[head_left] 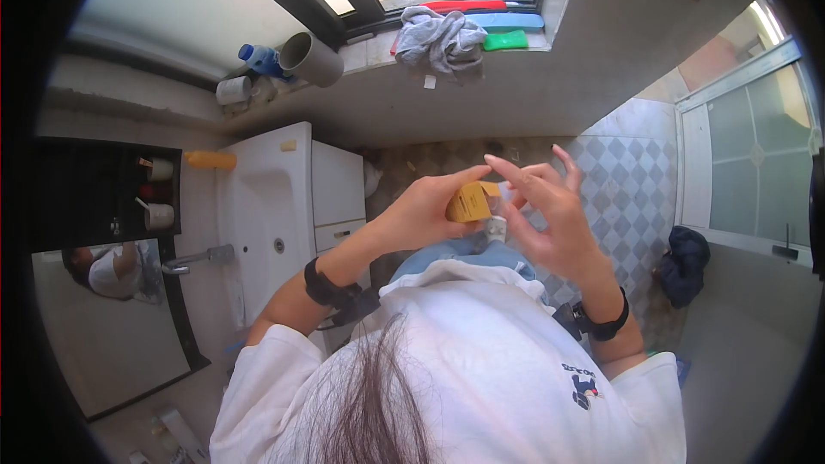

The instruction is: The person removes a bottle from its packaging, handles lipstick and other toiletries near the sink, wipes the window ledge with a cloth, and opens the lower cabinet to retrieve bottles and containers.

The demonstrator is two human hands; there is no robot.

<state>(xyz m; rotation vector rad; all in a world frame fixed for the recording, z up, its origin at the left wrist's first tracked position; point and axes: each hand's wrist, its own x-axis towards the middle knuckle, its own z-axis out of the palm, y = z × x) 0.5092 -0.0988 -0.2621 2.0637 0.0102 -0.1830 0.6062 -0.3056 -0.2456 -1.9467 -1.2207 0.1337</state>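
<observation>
My left hand (421, 210) is closed around a small yellow carton box (469, 204), with the thumb along one side and the fingers along the other. The box is held in front of my body, and its end facing right looks opened, with a flap sticking out. My right hand (550, 215) is at that end, its fingers apart and curved; the index fingertip is near the box's upper edge and the thumb lies lower. A pale patch shows between the right fingers and the box, too small to make out. Any contents of the box are hidden.
To the left are a white sink (273, 198) with a faucet (202, 258) and a mirror (112, 326). The window ledge holds a grey cloth (438, 41), a grey cup (311, 60) and a blue bottle (262, 60). Dark clothing (683, 266) lies by the door (748, 137).
</observation>
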